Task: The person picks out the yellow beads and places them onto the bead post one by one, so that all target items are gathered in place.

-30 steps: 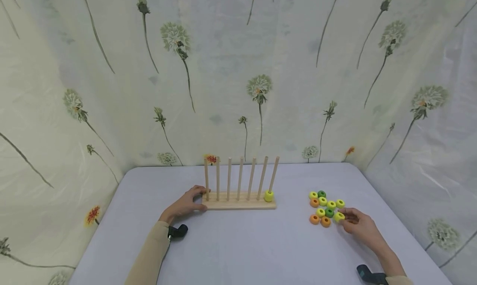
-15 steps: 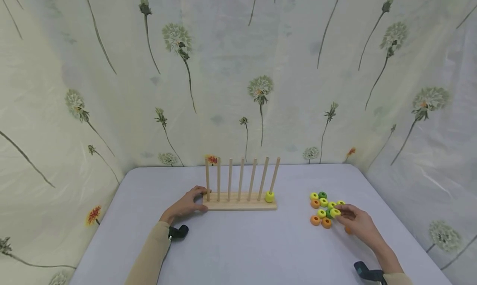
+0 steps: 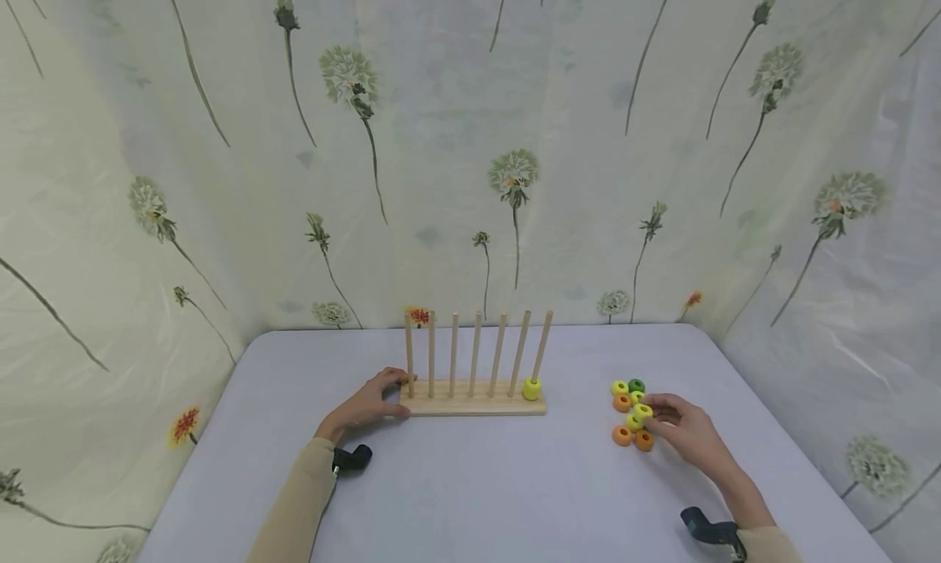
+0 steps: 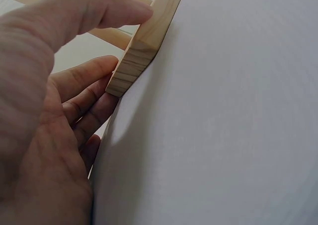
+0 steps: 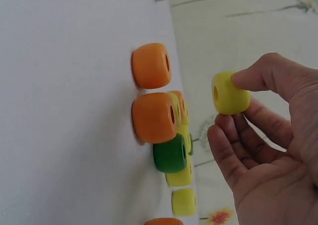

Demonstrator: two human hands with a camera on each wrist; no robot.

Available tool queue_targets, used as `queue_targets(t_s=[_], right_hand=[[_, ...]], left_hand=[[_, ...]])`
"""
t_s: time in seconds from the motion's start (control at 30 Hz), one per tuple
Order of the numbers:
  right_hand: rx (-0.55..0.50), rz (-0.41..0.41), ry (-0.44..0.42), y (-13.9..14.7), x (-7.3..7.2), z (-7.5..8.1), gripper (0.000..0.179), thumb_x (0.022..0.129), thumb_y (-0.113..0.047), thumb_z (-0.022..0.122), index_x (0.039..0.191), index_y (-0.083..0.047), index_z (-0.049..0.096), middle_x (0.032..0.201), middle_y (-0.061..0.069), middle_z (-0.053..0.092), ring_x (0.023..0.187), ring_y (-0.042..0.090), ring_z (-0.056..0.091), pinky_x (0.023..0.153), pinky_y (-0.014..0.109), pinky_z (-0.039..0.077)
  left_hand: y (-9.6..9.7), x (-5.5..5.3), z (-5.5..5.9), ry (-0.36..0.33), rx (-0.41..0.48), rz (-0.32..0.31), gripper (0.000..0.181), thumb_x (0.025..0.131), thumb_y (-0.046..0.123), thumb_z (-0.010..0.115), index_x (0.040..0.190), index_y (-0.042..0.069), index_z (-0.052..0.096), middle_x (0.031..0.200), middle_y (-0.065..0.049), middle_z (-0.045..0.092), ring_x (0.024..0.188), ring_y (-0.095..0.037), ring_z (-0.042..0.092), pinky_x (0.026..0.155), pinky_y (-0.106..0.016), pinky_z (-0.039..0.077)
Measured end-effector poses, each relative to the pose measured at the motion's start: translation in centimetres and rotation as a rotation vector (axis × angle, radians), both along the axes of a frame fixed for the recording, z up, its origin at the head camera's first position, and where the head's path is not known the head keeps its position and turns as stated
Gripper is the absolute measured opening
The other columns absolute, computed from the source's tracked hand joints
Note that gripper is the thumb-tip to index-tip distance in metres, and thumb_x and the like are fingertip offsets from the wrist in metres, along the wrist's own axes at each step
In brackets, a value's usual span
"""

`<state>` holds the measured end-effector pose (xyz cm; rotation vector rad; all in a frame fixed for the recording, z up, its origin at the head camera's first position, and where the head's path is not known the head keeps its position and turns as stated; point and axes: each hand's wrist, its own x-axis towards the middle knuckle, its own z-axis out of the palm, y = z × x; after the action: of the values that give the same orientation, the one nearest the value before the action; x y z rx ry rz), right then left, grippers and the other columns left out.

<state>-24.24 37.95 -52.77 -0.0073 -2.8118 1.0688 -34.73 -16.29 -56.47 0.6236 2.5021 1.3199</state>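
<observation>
White table (image 3: pixel 470 489), flowered backdrop (image 3: pixel 426 179): rightmost peg (image 3: pixel 544 342) bears a yellow load (image 3: pixel 532 390) (one bead or two, hard to tell); six pegs (image 3: pixel 474 350) stand bare.
Left hand (image 3: pixel 367 405) grips the rack (image 3: pixel 470 408) at its left end; right hand (image 3: pixel 691 436) pinches a yellow bead (image 5: pixel 231 93) above the unthreaded beads (image 5: pixel 154 116).
</observation>
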Motion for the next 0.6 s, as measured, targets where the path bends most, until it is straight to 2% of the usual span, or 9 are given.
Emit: queue_targets(t_s=[0.17, 0.37, 0.5, 0.6], right_hand=[[-0.007, 0.028, -0.003, -0.9, -0.5, 0.2, 0.045, 0.087, -0.025, 0.070, 0.122, 0.000, 0.056, 0.115, 0.018, 0.061, 0.097, 0.024, 0.063, 0.071, 0.037, 0.056], [-0.027, 0.043, -0.020, -2.1, -1.1, 1.2, 0.043, 0.089, -0.024, 0.068, 0.124, -0.003, 0.056, 0.119, 0.017, 0.060, 0.107, 0.031, 0.061, 0.081, 0.030, 0.055], [-0.060, 0.048, -0.037, -2.8, -1.6, 2.0, 0.047, 0.089, -0.031, 0.069, 0.126, -0.006, 0.056, 0.122, 0.015, 0.060, 0.110, 0.030, 0.060, 0.078, 0.024, 0.054], [-0.073, 0.058, -0.043, -3.4, -1.9, 2.7, 0.046, 0.089, -0.029, 0.069, 0.127, -0.007, 0.056, 0.121, 0.014, 0.061, 0.110, 0.029, 0.061, 0.079, 0.023, 0.053]], left_hand=[[0.0, 0.0, -0.2, -0.003, 0.007, 0.001, 0.067, 0.074, 0.027, 0.080, 0.136, 0.017, 0.055, 0.143, -0.007, 0.043, 0.142, -0.033, 0.028, 0.115, -0.058, 0.020], [0.0, 0.0, -0.3, -0.005, 0.005, 0.005, 0.066, 0.074, 0.027, 0.080, 0.135, 0.018, 0.055, 0.143, -0.006, 0.043, 0.142, -0.032, 0.027, 0.115, -0.058, 0.019], [-0.1, 0.0, -0.2, 0.001, 0.005, -0.001, 0.067, 0.075, 0.028, 0.080, 0.136, 0.017, 0.054, 0.144, -0.007, 0.042, 0.143, -0.033, 0.027, 0.115, -0.057, 0.019], [-0.1, 0.0, -0.2, 0.005, 0.013, -0.003, 0.065, 0.075, 0.026, 0.080, 0.135, 0.017, 0.055, 0.143, -0.007, 0.043, 0.142, -0.032, 0.027, 0.116, -0.057, 0.019]])
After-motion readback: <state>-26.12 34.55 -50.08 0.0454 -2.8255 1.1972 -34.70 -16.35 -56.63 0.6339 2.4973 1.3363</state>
